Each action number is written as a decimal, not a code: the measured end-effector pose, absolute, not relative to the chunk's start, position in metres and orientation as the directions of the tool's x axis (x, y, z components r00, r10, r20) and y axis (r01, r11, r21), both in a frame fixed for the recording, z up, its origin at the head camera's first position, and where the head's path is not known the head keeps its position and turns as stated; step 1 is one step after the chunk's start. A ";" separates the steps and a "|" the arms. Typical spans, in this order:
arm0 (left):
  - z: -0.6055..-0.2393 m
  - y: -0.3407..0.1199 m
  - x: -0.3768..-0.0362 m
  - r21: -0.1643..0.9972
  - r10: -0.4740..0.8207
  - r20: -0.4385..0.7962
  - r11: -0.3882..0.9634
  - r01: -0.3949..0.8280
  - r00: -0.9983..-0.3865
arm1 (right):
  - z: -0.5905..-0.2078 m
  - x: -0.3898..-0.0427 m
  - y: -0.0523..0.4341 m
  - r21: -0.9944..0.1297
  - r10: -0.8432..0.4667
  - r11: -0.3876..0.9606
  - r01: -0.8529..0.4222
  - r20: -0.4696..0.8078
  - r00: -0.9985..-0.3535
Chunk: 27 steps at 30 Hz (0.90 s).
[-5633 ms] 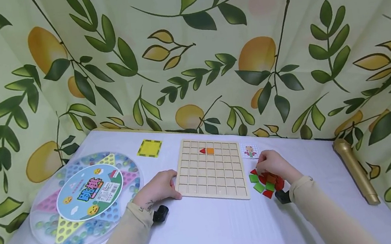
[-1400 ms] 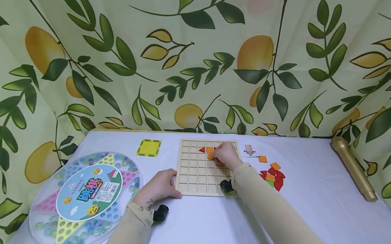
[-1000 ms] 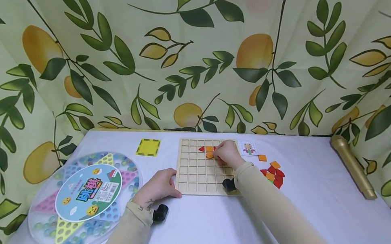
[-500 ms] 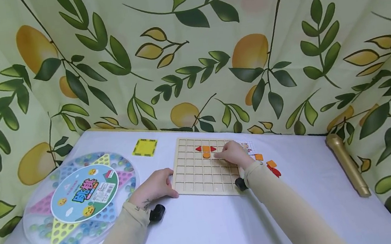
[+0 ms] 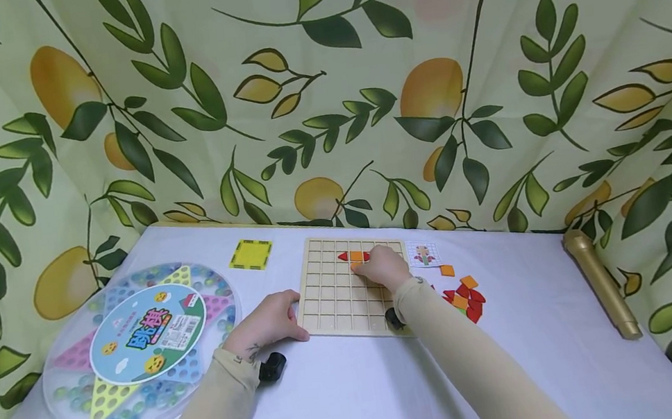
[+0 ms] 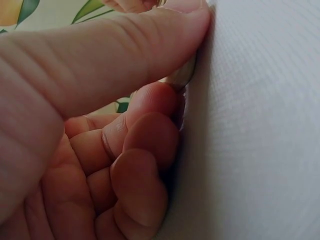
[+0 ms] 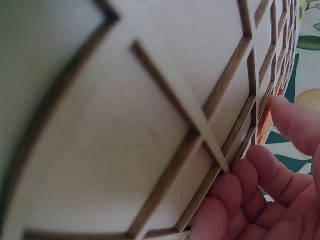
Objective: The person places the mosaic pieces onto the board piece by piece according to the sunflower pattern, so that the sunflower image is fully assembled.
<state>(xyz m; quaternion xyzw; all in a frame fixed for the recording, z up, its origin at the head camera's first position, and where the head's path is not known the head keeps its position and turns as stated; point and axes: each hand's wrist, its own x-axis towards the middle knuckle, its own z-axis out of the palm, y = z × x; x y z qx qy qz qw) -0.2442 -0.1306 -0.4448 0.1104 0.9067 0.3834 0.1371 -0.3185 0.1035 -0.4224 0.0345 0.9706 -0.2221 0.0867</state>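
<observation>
Gripping the square pale wooden grid board (image 5: 334, 300) by its near-left corner, your left hand (image 5: 268, 321) sits left of the flat orange piece (image 7: 265, 126) your right hand (image 5: 384, 268) touches; whether pinched, I cannot tell.

White-clothed tbl (image 5: 335, 405) is carrying, L to R: lg. round game box (image 5: 144, 336), lying flat; yellow sq. (image 5: 251, 255); gridded wooden board (image 5: 329, 294); sm. printed card (image 5: 423, 253) just beside it. Mostly red & orange pcs (image 5: 476, 296) are lying nr. the card; gold mic-shaped rod (image 5: 604, 287) is lying nr. the tbl's R edge.
</observation>
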 end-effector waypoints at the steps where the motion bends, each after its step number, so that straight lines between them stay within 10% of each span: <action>1: -0.445 -0.130 -0.244 0.725 0.303 -0.167 0.683 0.091 -0.938 | -0.422 -0.319 0.106 -0.439 0.031 0.892 0.109 -0.181 -0.983; 27: -0.445 -0.132 -0.243 0.728 0.317 -0.138 0.675 0.121 -0.938 | -0.412 -0.305 0.253 -0.466 0.211 0.801 0.376 -0.368 -0.905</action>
